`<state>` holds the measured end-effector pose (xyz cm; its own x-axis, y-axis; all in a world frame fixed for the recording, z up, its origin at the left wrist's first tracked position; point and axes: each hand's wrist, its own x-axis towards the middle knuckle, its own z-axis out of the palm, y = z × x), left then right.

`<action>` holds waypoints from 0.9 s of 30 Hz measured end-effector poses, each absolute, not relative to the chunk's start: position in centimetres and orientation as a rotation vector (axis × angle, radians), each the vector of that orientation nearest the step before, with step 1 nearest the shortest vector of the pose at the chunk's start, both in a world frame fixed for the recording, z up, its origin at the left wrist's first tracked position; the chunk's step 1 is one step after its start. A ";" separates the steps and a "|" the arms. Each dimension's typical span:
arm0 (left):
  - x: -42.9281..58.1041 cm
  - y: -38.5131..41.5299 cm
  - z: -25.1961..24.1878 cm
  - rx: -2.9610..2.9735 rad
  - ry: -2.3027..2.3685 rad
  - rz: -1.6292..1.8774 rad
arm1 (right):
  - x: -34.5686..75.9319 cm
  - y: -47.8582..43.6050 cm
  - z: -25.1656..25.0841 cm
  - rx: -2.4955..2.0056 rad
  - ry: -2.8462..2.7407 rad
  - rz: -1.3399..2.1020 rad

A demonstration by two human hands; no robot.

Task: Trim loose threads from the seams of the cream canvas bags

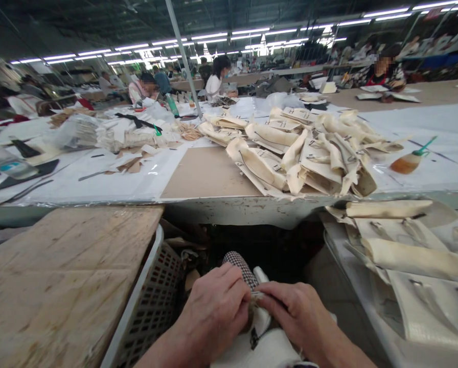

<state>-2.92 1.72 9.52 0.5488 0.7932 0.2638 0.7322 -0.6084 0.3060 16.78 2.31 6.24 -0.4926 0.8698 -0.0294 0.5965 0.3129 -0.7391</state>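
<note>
Workpiece: cream, held low in front of me, below the near edge of the table. That table spans the view, and its edge is the forward limit for my hands; the dark recess beneath it offers some depth. To my left lies a worn board. On the table, a heap of similar pieces reaches the near edge; to my right, a stack of cream pieces limits sideways room. On my left, the rim of a basket, just beside the board, bounds my elbow's swing. Workpiece handling, as judged: light, pliable yet firm enough to keep a curve, hardly slippery, more apt to crease than to break. Best hold: its upper edge, away from the fitting. My left hand has its fingers curled closed on that edge, fingertips hidden; my right hand pinches it between thumb and forefinger. Smallest, below them: a dark fitting.
</note>
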 end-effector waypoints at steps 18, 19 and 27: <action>-3.0 1.8 8.7 2.860 1.275 0.590 | 16.0 3.0 6.4 -1.236 -2.420 0.829; -3.0 1.9 8.7 2.866 1.267 0.602 | 16.0 3.1 6.5 -1.230 -2.434 0.833; -2.6 2.4 8.8 2.716 1.235 0.602 | 16.2 3.7 6.5 -1.241 -2.434 0.882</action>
<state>-2.58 2.45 8.84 0.5936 0.7416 0.3127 0.7029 -0.6669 0.2472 16.21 3.69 6.50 -0.5968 0.8017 -0.0340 0.6375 0.4479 -0.6269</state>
